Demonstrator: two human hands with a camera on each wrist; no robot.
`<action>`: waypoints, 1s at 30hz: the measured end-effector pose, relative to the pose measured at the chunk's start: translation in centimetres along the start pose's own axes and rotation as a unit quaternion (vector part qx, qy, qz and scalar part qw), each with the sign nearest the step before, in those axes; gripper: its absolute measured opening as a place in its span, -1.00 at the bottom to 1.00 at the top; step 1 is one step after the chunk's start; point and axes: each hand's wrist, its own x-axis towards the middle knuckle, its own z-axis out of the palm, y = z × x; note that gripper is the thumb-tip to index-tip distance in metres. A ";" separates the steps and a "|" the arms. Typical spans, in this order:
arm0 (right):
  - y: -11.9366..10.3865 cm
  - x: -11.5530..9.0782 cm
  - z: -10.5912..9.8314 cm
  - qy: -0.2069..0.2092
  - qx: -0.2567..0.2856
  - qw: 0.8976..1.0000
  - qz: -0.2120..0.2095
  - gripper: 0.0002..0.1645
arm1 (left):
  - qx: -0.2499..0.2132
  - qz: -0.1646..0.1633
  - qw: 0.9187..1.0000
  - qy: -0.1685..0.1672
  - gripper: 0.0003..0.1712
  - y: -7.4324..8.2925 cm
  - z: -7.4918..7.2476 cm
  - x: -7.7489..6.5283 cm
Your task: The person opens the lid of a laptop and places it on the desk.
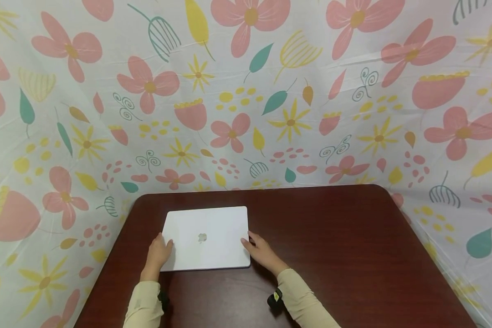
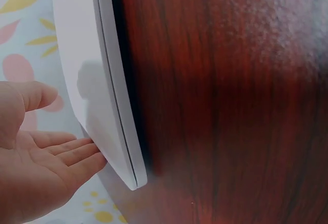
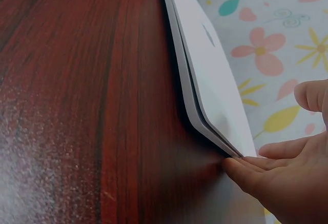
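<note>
One silver laptop [image 1: 209, 248] on dark-brown table [image 1: 336, 250]; left hand [image 1: 157, 256] and right hand [image 1: 265, 253] touch opposite sides, fingers extended, thumbs spread apart.

The one brand I can make out is the Apple logo [image 1: 202, 237], set around the middle of the pale laptop [image 1: 225, 223] lid; seen from the right wrist, it narrows to a slanted dark sliver. A yellowish patch [image 1: 276, 296] marks the black wrist device [image 1: 272, 301], too small for me to read.
</note>
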 end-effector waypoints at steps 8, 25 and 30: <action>-0.2 -0.2 0.0 -0.005 0.005 1.000 0.001 -0.20 | -0.019 -0.012 1.000 0.006 -0.36 -0.4 0.0 0.1; -0.1 -0.1 -0.2 -0.014 0.008 1.000 0.019 -0.22 | 0.011 -0.016 0.999 0.032 -0.41 0.1 0.3 0.0; -0.1 0.0 -0.2 -0.002 0.005 1.000 0.026 -0.24 | 0.001 -0.013 0.999 0.032 -0.42 0.2 0.4 -0.1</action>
